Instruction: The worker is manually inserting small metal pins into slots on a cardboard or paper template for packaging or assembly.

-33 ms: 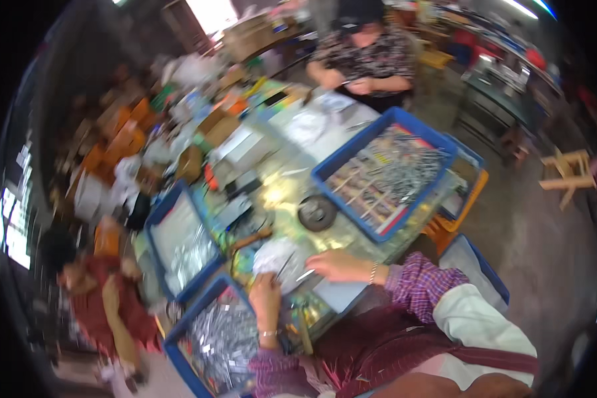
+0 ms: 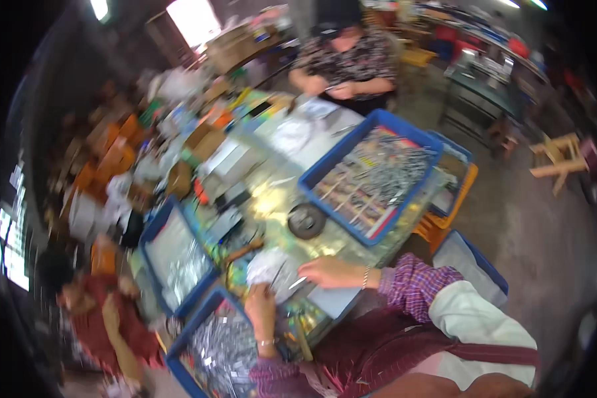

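Pieces (image 2: 224,345) crowd a blue tray (image 2: 181,373), work seemingly unfinished, as the right hand (image 2: 326,272) pinches a shiny strip (image 2: 298,282) over the tabletop (image 2: 343,247), the left hand (image 2: 261,307) nearby, its grip unclear.

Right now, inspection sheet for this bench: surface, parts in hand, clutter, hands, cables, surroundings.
Surface: table, glossy, greenish-yellow in parts, crowded.
Job's things: silvery piece and dark item, both thin, by a white heap.
Clutter: dark round roll; brown handle; blue tray of small pieces right of the roll; white box beyond.
Hands: right hand pinches the silvery piece; left hand at the dark item, grip unclear.
Cables: nothing seen for certain; picture blurred.
Surroundings: person across the table, hands close together; person in red at left; wooden stool at right.
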`<act>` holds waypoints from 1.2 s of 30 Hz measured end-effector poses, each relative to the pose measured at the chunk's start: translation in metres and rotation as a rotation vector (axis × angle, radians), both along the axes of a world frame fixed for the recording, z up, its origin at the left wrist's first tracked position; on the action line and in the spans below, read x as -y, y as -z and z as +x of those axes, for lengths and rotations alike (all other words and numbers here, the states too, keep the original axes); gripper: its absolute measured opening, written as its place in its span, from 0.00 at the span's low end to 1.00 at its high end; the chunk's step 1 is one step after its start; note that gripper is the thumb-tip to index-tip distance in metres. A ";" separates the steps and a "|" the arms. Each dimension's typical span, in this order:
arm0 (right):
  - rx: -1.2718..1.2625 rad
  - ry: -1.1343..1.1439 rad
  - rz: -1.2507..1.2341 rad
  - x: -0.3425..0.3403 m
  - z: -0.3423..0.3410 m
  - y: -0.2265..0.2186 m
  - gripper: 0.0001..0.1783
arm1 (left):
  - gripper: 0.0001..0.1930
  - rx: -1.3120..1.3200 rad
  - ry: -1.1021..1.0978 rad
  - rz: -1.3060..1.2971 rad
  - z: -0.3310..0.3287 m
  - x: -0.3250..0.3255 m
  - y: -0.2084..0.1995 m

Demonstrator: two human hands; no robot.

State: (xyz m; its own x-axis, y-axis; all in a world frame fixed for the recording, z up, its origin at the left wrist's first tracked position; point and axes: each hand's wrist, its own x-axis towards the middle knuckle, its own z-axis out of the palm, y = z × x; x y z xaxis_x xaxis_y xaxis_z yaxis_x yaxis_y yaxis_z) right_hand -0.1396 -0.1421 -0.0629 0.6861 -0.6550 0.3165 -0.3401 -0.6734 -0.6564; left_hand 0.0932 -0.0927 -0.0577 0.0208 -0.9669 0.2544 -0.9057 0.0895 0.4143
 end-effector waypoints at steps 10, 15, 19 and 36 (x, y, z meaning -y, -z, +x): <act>0.269 0.047 0.316 -0.039 -0.034 -0.014 0.12 | 0.05 -0.125 0.013 -0.138 0.012 -0.003 -0.003; 0.532 0.029 0.637 -0.066 -0.055 -0.022 0.14 | 0.04 -0.288 -0.040 -0.142 0.013 -0.009 -0.015; 0.610 0.070 0.900 -0.082 -0.060 -0.019 0.14 | 0.04 -0.470 -0.100 -0.085 0.015 -0.018 -0.017; 0.814 0.320 1.156 -0.112 -0.066 -0.024 0.12 | 0.06 -0.542 0.010 0.098 -0.087 -0.074 -0.031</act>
